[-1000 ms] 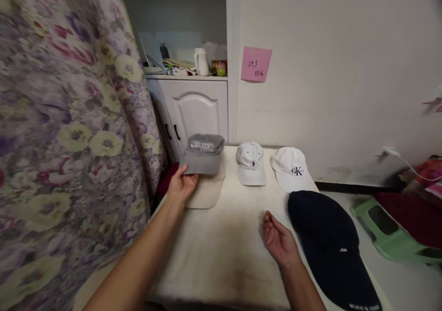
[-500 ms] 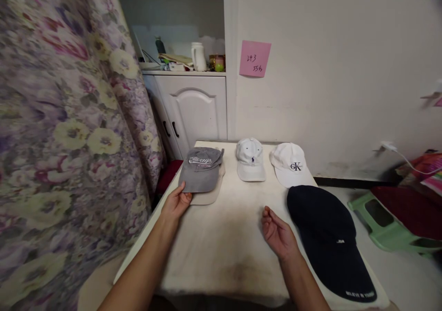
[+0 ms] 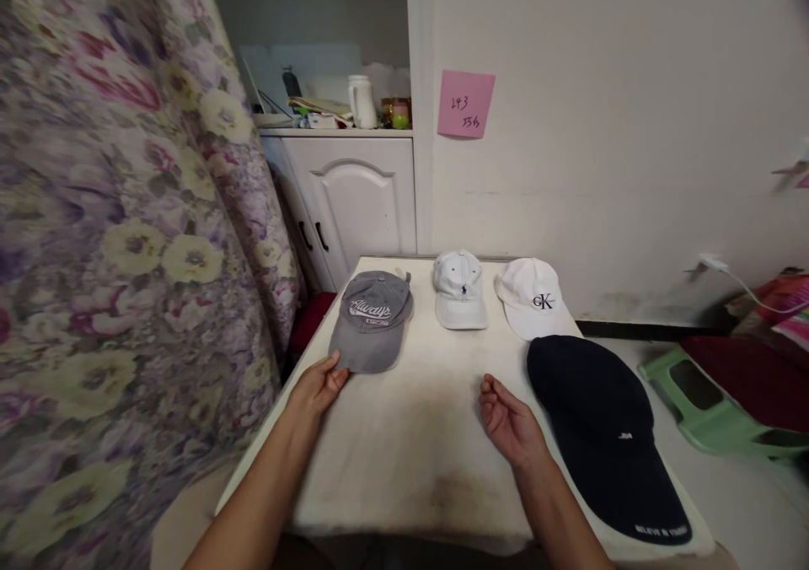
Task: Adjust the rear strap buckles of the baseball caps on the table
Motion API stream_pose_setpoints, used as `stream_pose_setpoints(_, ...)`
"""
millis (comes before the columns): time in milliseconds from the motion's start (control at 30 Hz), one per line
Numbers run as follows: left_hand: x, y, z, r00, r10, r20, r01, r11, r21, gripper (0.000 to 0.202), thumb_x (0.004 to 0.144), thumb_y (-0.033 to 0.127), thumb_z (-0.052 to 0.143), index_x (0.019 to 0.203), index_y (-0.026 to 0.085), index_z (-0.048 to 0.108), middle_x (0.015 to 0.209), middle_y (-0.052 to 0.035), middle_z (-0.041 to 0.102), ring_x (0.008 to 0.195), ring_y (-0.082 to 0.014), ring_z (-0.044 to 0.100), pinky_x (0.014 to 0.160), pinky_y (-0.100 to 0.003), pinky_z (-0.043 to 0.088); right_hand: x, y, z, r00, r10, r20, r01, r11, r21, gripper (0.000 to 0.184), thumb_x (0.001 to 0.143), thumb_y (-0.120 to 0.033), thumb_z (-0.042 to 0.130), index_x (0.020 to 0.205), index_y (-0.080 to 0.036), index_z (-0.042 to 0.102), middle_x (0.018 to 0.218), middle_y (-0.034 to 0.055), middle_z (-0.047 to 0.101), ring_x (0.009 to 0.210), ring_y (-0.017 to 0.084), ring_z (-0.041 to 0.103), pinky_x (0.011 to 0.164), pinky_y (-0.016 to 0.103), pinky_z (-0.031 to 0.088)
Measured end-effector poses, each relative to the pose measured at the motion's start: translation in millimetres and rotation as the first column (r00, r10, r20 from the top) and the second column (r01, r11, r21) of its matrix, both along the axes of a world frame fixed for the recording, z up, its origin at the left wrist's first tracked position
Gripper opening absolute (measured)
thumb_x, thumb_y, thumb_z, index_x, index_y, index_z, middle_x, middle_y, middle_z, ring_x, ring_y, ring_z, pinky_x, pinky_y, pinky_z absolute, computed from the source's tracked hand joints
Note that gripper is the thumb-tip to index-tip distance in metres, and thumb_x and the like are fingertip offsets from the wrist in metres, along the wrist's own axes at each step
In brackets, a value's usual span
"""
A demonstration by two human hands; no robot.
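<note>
My left hand (image 3: 318, 382) has its thumb over the edge of the brim of a grey baseball cap (image 3: 370, 342) lettered "Always", fingers beneath. This cap sits at the left of the cloth-covered table, over a paler cap that is now almost wholly hidden. Above the front right part of the table, my right hand (image 3: 511, 422) is loosely closed, fingers curled, with nothing seen in it. Beside it lies a large navy cap (image 3: 594, 401), brim toward me. Farther back are a pale cap (image 3: 460, 287) with a small dark emblem and a white cap (image 3: 531, 296) lettered "CK".
A floral curtain (image 3: 126, 300) hangs along the left. Behind the table (image 3: 430, 418) stand a white cabinet (image 3: 363, 199) and a wall bearing a pink note (image 3: 466, 104). On the floor at right is a green stool (image 3: 701, 418) with a dark red top.
The grey cap has come down and toward me with my left hand, covering the pale cap whose brim showed below it. My right hand has hardly moved.
</note>
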State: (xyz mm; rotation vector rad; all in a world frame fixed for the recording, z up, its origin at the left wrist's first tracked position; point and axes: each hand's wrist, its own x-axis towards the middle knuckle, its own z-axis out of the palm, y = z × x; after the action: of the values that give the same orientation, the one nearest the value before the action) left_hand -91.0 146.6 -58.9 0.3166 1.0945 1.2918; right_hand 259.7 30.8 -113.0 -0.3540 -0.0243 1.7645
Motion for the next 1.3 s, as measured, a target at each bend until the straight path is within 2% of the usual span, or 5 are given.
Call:
stream_pose_setpoints(667,1,-15,-6.9,0.886,0.018,-0.463,0.02,0.997,0.075,0.015,0.082,0.017,0.067,0.07,0.015,0.057,0.048,-0.0011,0.06,0.036,-0.0131,0.055,0.038,-0.021,0.048,-3,-2,-1.3,0.996,-0.011,0.086,0.011,1.0,0.002,0.021,0.077,-0.007,0.077,0.096,-0.01,0.072,0.083,0.006,0.075,0.065,0.008,0.067,0.063,0.015,0.06)
stream_pose_setpoints(833,11,-25,-4.4,0.705,0.227,-0.672,-0.054,0.962,0.269,0.038,0.072,0.024,0.076,0.106,0.02,0.06,0.093,-0.0076,0.068,0.092,-0.0276,0.068,0.072,-0.035,0.058,-3,-2,-2.8,0.996,-0.024,0.086,0.023,1.0,0.013,0.019,0.078,-0.007,0.076,0.097,-0.011,0.072,0.084,0.0063,0.075,0.066,0.008,0.068,0.063,0.016,0.06)
stream_pose_setpoints(933,29,-22,-0.9,0.543,0.302,-0.783,0.053,0.919,0.391,0.066,0.064,0.029,0.083,0.124,0.022,0.057,0.144,-0.0149,0.046,0.141,-0.0369,0.034,0.111,-0.047,0.037,-4,-2,-2.8,0.996,-0.017,0.092,0.016,1.0,0.008,0.019,0.078,-0.007,0.076,0.097,-0.011,0.072,0.084,0.0061,0.074,0.066,0.009,0.068,0.063,0.016,0.06)
stream_pose_setpoints(1067,52,-8,-2.8,0.258,0.278,-0.925,0.3,0.887,0.35,0.088,0.061,0.034,0.084,0.139,0.018,0.047,0.158,-0.0187,0.025,0.148,-0.0417,0.012,0.121,-0.056,0.008,-4,-2,-2.0,0.996,-0.018,0.093,0.019,1.0,-0.001,0.022,0.076,-0.006,0.078,0.098,-0.01,0.072,0.084,0.0067,0.074,0.067,0.008,0.068,0.063,0.015,0.059)
stream_pose_setpoints(1300,38,6,-10.8,0.393,0.262,-0.882,0.207,0.909,0.362,0.074,0.075,0.035,0.076,0.14,0.016,0.046,0.152,-0.0187,0.037,0.145,-0.0347,0.027,0.122,-0.046,0.018,-3,-1,-2.9,0.994,-0.012,0.111,0.013,1.0,-0.007,0.018,0.08,-0.007,0.074,0.097,-0.012,0.072,0.084,0.005,0.074,0.066,0.008,0.067,0.063,0.017,0.06)
